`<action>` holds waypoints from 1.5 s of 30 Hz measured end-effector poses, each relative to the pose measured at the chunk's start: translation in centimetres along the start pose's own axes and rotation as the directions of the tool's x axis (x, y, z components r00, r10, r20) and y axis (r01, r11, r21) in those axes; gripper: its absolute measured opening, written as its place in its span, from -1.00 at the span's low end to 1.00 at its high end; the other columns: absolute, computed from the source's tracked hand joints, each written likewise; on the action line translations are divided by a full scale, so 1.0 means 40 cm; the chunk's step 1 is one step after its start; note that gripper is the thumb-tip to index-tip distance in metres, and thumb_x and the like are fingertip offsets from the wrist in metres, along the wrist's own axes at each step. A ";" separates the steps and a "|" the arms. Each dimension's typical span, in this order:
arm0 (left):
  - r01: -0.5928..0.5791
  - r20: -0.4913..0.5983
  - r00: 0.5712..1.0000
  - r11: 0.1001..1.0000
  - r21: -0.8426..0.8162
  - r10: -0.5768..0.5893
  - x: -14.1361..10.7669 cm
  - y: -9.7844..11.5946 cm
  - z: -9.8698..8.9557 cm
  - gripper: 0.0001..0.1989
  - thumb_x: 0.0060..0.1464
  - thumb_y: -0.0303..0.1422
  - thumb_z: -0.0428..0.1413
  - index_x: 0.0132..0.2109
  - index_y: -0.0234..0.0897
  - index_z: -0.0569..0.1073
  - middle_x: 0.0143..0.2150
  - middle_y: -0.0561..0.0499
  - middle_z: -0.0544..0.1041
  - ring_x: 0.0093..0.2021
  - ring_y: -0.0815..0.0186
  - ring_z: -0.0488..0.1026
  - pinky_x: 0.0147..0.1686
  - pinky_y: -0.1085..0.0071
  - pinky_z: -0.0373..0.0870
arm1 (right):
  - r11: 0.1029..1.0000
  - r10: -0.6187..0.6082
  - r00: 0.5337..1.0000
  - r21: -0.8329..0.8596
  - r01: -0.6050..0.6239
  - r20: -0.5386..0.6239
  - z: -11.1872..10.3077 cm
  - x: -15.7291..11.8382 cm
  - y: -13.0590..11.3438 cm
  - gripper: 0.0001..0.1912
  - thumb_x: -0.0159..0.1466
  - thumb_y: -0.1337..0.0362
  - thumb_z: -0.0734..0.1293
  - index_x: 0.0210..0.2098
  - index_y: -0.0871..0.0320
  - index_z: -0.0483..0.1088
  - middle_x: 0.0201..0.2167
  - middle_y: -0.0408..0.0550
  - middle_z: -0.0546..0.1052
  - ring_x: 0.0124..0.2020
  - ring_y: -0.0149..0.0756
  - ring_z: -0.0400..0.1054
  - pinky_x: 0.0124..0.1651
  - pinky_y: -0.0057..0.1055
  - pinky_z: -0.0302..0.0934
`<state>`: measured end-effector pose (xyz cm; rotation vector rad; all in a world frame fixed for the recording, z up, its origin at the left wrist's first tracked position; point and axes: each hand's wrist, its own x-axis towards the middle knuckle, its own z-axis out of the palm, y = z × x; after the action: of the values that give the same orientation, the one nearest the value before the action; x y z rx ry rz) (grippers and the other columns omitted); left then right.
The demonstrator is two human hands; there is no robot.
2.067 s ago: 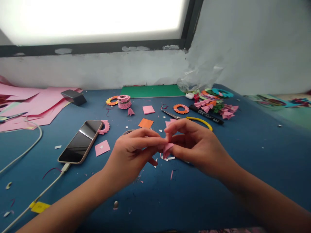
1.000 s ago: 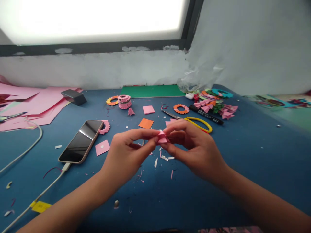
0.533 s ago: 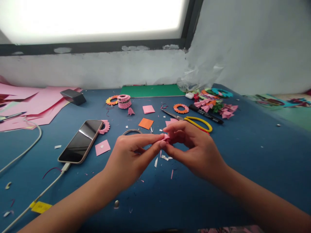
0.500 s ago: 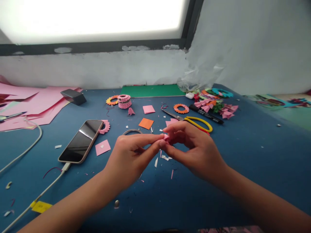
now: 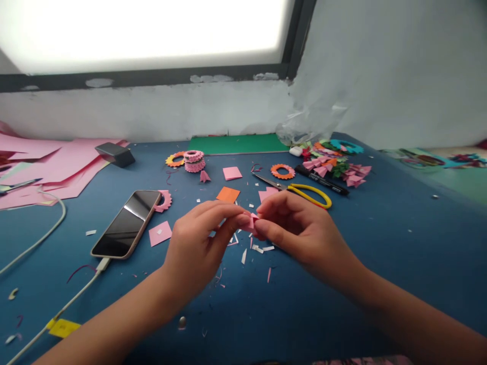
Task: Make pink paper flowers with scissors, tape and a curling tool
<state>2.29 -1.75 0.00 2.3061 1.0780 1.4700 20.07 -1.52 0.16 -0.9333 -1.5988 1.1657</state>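
Between my two hands is a small folded pink paper piece [image 5: 251, 222], held up over the blue table. The thumb and index finger of my left hand [image 5: 203, 243] pinch its left side. My right hand [image 5: 304, 228] grips its right edge between thumb and fingers, the other fingers curled. Scissors with yellow handles [image 5: 310, 195] lie just beyond my right hand. An orange paper square [image 5: 228, 194] rests behind the fingertips, and a pink square [image 5: 160, 233] lies left of my left hand. White and pink paper scraps [image 5: 244, 256] are scattered beneath.
A phone [image 5: 127, 223] on a white charging cable lies to the left. Farther back are pink sheets [image 5: 76, 162], a dark block [image 5: 115, 154], toothed paper rings [image 5: 195, 161], a green board [image 5: 239, 144], a black marker [image 5: 323, 180] and folded paper pieces [image 5: 323, 165].
The pink paper piece has shifted slightly left and shows more between the fingers. My left fingers have bent more, and my right fingers have closed in toward its edge.
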 end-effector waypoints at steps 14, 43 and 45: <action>0.212 0.014 0.976 0.945 -0.250 -0.215 0.010 0.006 0.009 -0.88 0.13 -0.42 0.09 -0.34 -0.28 0.51 -0.46 0.10 0.57 -0.56 0.49 0.46 -0.61 0.65 0.46 | 0.999 -0.015 0.999 -0.039 0.017 0.052 -0.003 -0.003 -0.016 -0.88 0.22 0.22 0.32 -0.36 0.14 0.40 -0.48 -0.21 0.46 -0.46 -0.54 0.33 -0.43 -0.63 0.25; -0.430 0.017 0.903 0.898 0.095 0.430 -0.003 0.026 -0.049 -0.92 0.19 -0.47 0.03 -0.23 -0.35 0.43 -0.34 0.00 0.53 -0.28 0.41 0.51 -0.23 0.52 0.49 | 0.855 -0.497 0.840 -0.040 0.516 0.218 0.003 -0.018 -0.015 -0.94 0.17 0.36 0.36 -0.35 0.25 0.43 -0.47 -0.04 0.55 -0.46 -0.43 0.43 -0.40 -0.54 0.35; -0.384 -0.045 0.921 0.922 0.057 0.386 0.002 0.020 -0.033 -0.93 0.16 -0.51 0.05 -0.23 -0.35 0.44 -0.34 -0.02 0.53 -0.30 0.41 0.49 -0.27 0.49 0.48 | 0.912 -0.391 0.901 -0.053 0.407 0.186 0.003 -0.020 -0.019 -0.94 0.19 0.34 0.34 -0.35 0.21 0.45 -0.47 -0.09 0.55 -0.47 -0.47 0.42 -0.43 -0.59 0.32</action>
<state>1.58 -2.55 1.11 2.6378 0.6992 1.6643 20.16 -2.48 0.68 -0.5301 -1.8881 0.9069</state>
